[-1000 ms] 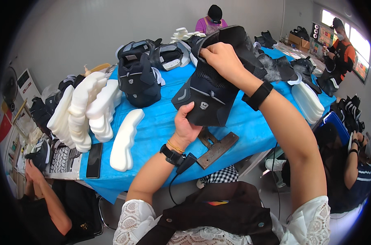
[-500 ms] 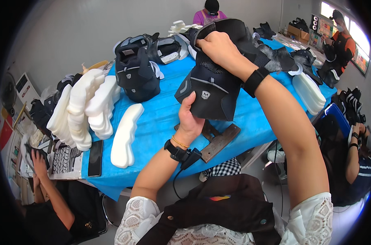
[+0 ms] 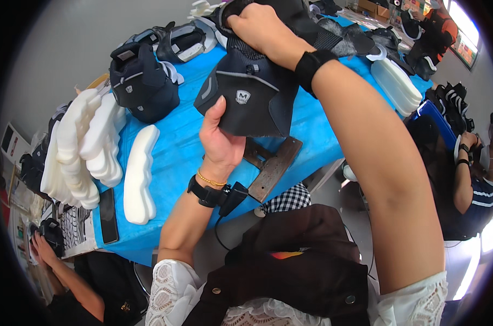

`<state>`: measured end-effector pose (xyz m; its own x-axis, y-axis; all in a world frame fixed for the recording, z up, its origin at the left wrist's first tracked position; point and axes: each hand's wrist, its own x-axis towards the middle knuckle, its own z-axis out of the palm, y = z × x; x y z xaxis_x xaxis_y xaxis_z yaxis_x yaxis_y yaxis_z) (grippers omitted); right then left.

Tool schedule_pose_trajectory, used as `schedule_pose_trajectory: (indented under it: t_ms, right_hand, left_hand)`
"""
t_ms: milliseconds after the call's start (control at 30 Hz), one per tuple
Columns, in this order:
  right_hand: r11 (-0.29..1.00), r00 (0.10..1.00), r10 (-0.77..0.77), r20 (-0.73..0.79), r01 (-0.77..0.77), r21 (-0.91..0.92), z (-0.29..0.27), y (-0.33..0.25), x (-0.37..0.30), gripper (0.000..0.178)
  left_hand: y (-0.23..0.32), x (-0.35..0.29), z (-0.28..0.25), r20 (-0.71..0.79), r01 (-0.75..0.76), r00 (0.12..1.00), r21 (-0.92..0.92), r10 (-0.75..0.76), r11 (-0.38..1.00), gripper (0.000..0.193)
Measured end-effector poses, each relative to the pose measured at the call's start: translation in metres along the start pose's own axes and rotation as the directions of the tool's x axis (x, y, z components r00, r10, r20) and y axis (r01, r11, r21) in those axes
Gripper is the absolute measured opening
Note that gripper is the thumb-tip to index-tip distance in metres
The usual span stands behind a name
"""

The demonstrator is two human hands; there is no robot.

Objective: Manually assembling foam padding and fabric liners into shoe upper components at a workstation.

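Observation:
Both my hands hold a black sewn piece (image 3: 268,108) of smooth fabric and mesh, with a silver shield badge on its front panel. My left hand (image 3: 224,142) grips its lower left edge, thumb on the front, the other fingers hidden behind. Up at the top edge, my right hand (image 3: 265,31) is closed on the material, its fingertips partly out of sight. Just below the piece, a dark metal bracket (image 3: 277,169) lies near the table edge. One white wavy-edged foam pad (image 3: 140,176) lies left of my left hand.
A blue cover (image 3: 184,103) lies over the table. Foam stacks (image 3: 72,146) stand at left, beside a phone (image 3: 109,214) and a similar upright black piece (image 3: 143,81). More white pads (image 3: 396,86) are at right. Co-workers' hands (image 3: 42,247) show at the left; other people are at right.
The view has shifted, so the table and held piece appear farther left and higher. Both hands keep their hold. The person at the far end is no longer visible.

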<state>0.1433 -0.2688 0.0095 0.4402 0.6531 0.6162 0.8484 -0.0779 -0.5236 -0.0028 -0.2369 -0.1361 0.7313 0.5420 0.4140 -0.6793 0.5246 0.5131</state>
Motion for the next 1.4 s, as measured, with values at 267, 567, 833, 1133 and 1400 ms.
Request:
schedule_pose_trajectory:
  t_ms: [267, 567, 833, 1133, 1400]
  right_hand:
    - [0.996, 0.996, -0.071, -0.058, 0.068, -0.058, 0.012, 0.003, 0.007, 0.04]
    - [0.938, 0.923, 0.071, 0.378, -0.191, 0.29, -0.03, -0.021, -0.01, 0.044]
    - [0.965, 0.933, -0.257, 0.253, 0.26, 0.025, -0.05, -0.04, -0.008, 0.037]
    - [0.605, 0.569, -0.77, 0.288, 0.795, 0.048, -0.111, -0.017, -0.038, 0.03]
    - [0.788, 0.911, -0.409, 0.042, 0.33, 0.52, -0.121, 0.011, -0.078, 0.024]
  left_hand:
    - [0.006, -0.004, 0.0, 0.021, 0.023, 1.0, -0.025, -0.022, 0.999, 0.04]
    - [0.011, -0.006, -0.012, 0.033, 0.002, 0.999, 0.041, -0.003, 0.999, 0.046]
    - [0.006, 0.005, -0.012, -0.002, -0.074, 0.997, 0.303, 0.078, 0.95, 0.061]
    - [0.016, 0.0, -0.021, 0.33, -0.406, 0.913, 0.658, 0.241, 0.634, 0.059]
    - [0.006, -0.015, -0.012, 0.184, -0.225, 0.974, 0.825, 0.129, 0.519, 0.035]
